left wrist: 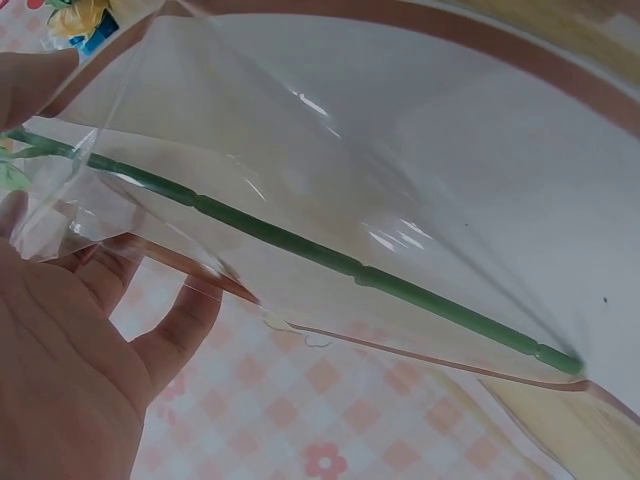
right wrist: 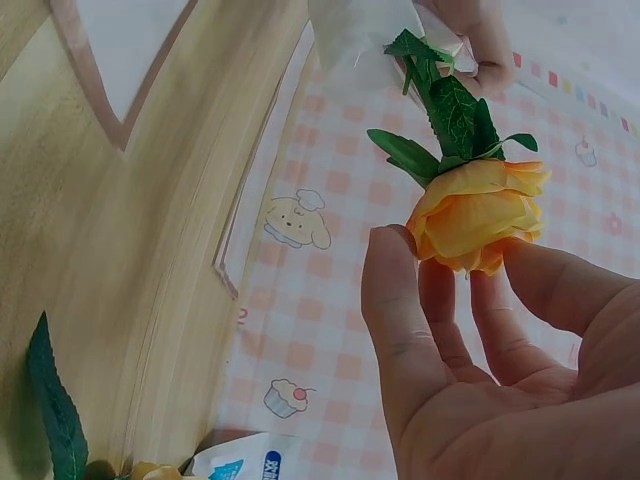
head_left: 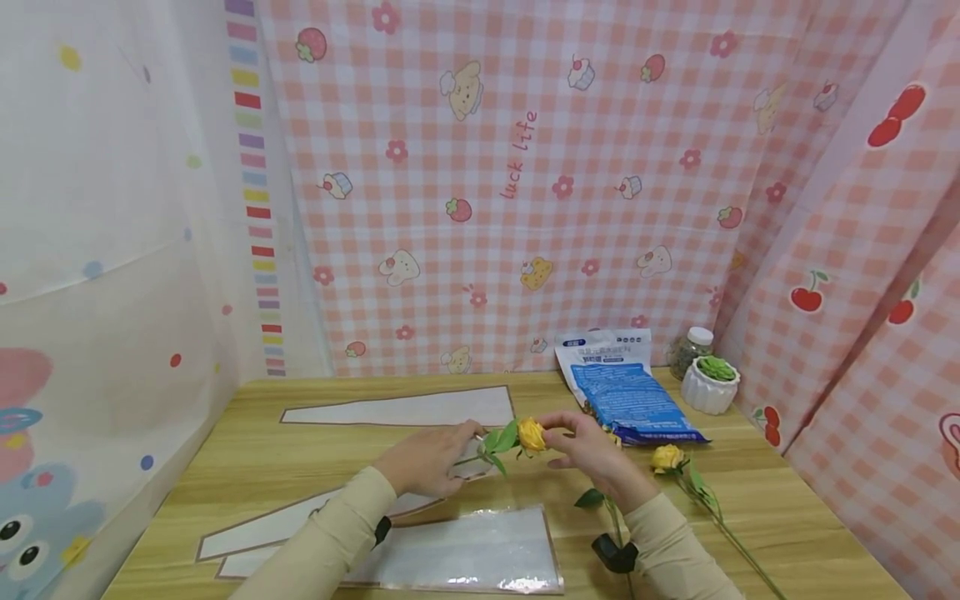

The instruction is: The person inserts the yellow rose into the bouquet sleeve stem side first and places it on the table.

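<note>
Above the middle of the table, a yellow artificial rose (head_left: 531, 434) lies nearly level, with its bloom to the right. My right hand (head_left: 588, 450) holds the bloom between thumb and fingers; the right wrist view shows the fingertips around its petals (right wrist: 475, 215). Just left of it, my left hand (head_left: 431, 458) grips a clear plastic flower sleeve (left wrist: 420, 150) with a brown border, near its mouth. Inside that sleeve runs the green stem (left wrist: 280, 237), seen in the left wrist view. Green leaves (right wrist: 455, 110) stick out between the bloom and the sleeve.
Flat sleeves lie on the table: one at the back (head_left: 420, 408), others in front (head_left: 465, 550). A second yellow rose (head_left: 667, 457) lies at right; another stem (head_left: 615, 521) is partly under my right forearm. Behind are a blue-white bag (head_left: 630, 396), a jar (head_left: 686, 350) and a potted succulent (head_left: 710, 392).
</note>
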A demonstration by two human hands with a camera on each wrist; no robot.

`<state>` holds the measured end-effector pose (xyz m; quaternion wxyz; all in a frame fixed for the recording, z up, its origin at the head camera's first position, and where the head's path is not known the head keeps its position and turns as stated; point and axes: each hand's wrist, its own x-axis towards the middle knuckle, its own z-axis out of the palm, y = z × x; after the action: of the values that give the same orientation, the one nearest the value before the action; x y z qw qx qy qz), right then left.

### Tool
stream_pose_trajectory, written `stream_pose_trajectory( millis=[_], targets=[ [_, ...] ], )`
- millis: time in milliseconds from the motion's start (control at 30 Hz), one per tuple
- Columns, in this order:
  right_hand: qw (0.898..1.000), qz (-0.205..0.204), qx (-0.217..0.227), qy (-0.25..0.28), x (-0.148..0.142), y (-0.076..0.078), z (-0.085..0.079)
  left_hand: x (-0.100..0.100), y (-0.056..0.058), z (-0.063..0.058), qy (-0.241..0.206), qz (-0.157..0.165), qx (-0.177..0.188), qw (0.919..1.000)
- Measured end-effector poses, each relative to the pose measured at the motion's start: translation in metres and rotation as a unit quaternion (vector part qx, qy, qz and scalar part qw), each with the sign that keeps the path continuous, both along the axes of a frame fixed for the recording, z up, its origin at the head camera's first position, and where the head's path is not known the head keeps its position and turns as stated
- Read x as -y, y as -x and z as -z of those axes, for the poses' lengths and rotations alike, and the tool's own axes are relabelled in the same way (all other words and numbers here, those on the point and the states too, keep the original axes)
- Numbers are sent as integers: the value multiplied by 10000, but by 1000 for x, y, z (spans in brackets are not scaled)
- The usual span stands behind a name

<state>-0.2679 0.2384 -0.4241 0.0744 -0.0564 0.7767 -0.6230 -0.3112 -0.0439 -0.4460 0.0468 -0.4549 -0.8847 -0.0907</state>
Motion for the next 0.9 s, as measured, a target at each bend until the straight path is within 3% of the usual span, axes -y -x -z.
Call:
stream_pose_trajectory(
  millis=[400, 900],
  targets=[
    [10000, -25, -33, -70, 6, -1, -3, 0, -2, -2, 31, -120, 86, 9999],
    [9999, -139, -58, -47, 12, -2, -1, 0, -2, -2, 36, -42, 14, 10000]
  ],
)
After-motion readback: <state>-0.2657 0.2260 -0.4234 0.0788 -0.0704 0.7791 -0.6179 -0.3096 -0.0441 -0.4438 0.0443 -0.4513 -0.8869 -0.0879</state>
